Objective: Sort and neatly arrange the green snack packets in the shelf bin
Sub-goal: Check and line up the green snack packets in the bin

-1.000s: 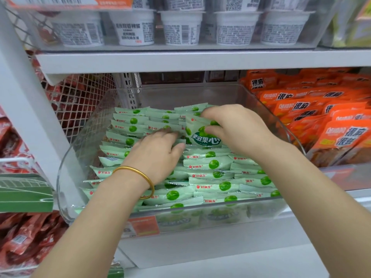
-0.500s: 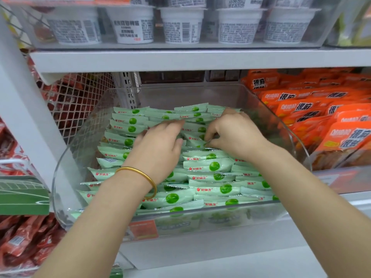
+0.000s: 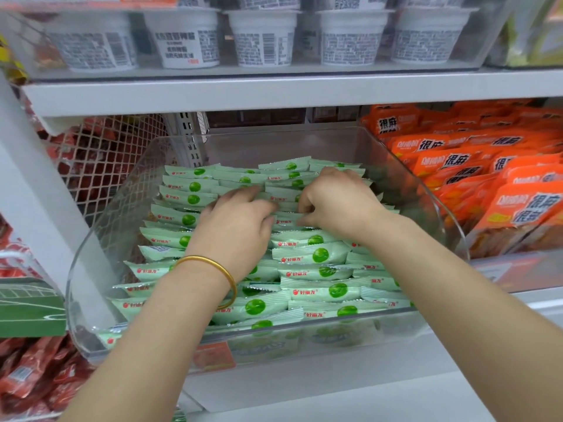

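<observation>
Head view: the clear shelf bin [image 3: 100, 257] is seen on a white shelf [image 3: 274, 89] and is filled with green snack packets [image 3: 316, 255]. The packets are laid in overlapping rows from front to back, each with its long axis running left to right across the bin.

Both hands are placed in the middle of the bin, just beside each other. The left hand [image 3: 234, 226] lies palm down on the packets with its bent fingers [image 3: 240, 194] dug between them. Whether anything is pinched there cannot be told. The right hand [image 3: 338, 205] is curled, and a packet edge appears to be pinched between its thumb and fingers [image 3: 304, 205].

The packet being worked lies directly under and between the fingertips of both hands, in the centre column. The right hand is judged to be the nearer one.

A gold bracelet [image 3: 213, 266] is worn on the left wrist. Orange packets [image 3: 487, 178] are stacked to the right, and white cups [image 3: 265, 38] sit on the shelf above.
</observation>
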